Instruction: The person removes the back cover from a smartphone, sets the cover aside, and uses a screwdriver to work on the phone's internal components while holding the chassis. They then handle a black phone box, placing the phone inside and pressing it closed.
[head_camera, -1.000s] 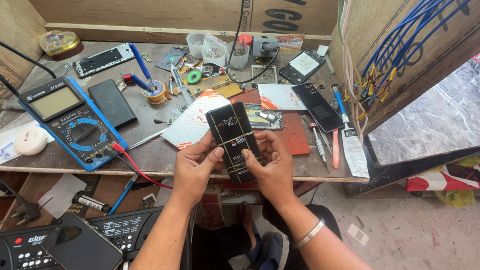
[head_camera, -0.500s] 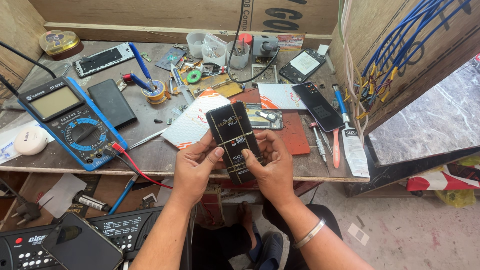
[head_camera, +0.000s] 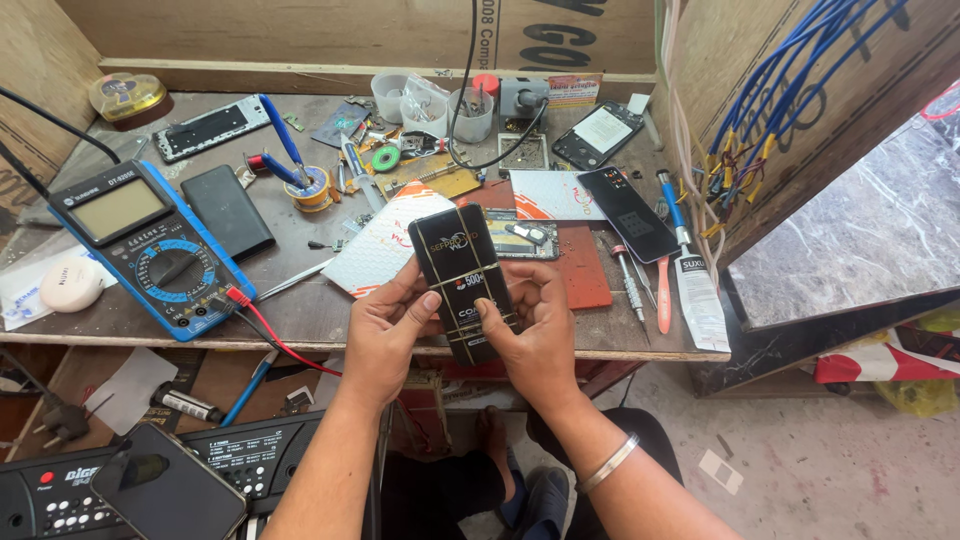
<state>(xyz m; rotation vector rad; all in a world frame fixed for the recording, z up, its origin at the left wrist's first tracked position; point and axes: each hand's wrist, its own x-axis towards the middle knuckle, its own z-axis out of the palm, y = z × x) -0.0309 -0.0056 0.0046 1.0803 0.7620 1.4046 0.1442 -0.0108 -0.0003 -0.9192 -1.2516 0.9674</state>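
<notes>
The box (head_camera: 464, 282) is black with thin gold lines and a small red patch. The meter (head_camera: 150, 245) is blue with a grey screen and a red wire (head_camera: 285, 350), and the mat (head_camera: 580, 265) is red. The wires (head_camera: 790, 80) on the wall are blue with yellow ends, the bangle (head_camera: 610, 462) is silver, and the table (head_camera: 300, 300) is grey-brown.

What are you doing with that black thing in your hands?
A person sits at a cluttered wooden workbench, holding a flat black rectangular box over its front edge. The left hand grips its left side, the right hand its right side, with both thumbs pressed on top. A blue multimeter, a black phone and small tools lie on the bench.
</notes>
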